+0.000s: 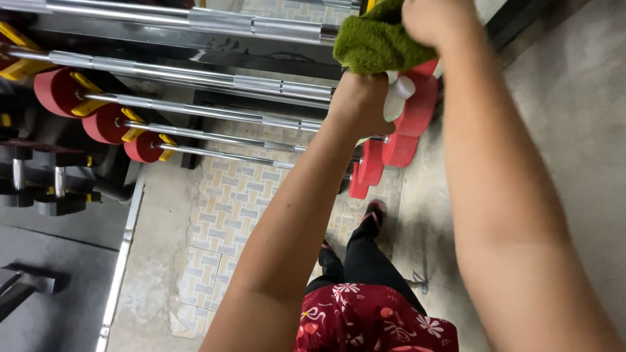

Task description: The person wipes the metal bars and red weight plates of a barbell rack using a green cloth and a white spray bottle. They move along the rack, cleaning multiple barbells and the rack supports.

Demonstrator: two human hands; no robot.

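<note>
Arms both stretched toward 12 o'clock | right hand (433, 19) clenched on green cloth (377, 42) | left hand (360, 104) fist closed, grasping white bottle (399, 94) at 3 o'clock, over chrome barbells (215, 112)

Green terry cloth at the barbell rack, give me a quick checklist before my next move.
1. Green terry cloth gripped by right hand: ok.
2. White plastic bottle held in left hand: ok.
3. Bottle nozzle direction: cannot tell.
4. Chrome steel barbells seated on rack with red end plates: ok.
5. Patterned tile floor dry underfoot: cannot tell.
</note>
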